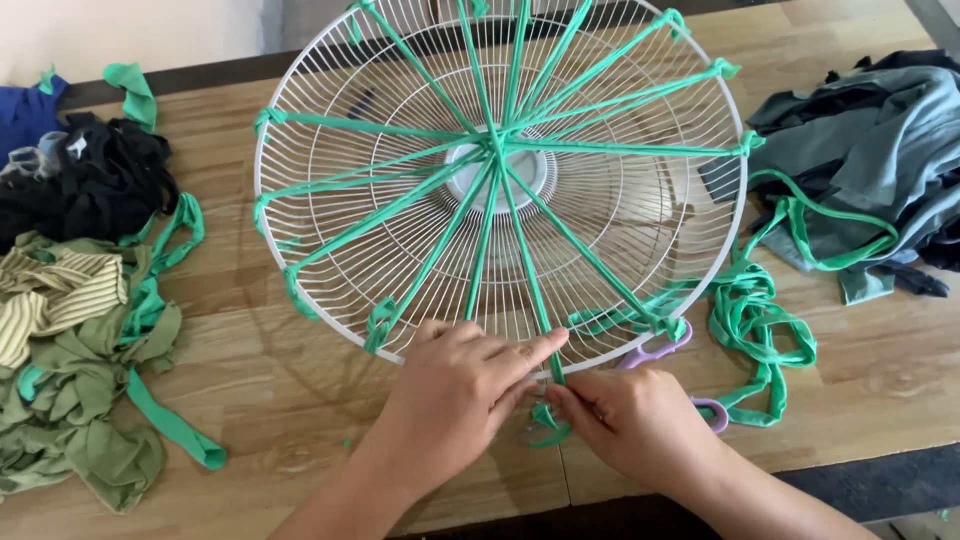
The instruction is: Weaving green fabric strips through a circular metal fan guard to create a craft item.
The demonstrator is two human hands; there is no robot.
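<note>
no packages, labels, signs or screens show anywhere in this view.

A wooden table [290,390] carries everything. On its left side lies a heap of cloth scraps: olive-green pieces [85,420] at the near end, a striped beige piece [55,295] on top of them, black fabric [95,180] beyond, and a bit of blue cloth [25,110] at the far corner. On the right side sits a pile of grey and dark garments [870,150]. Purple-handled scissors [660,350] lie near the front edge, partly hidden.
</note>
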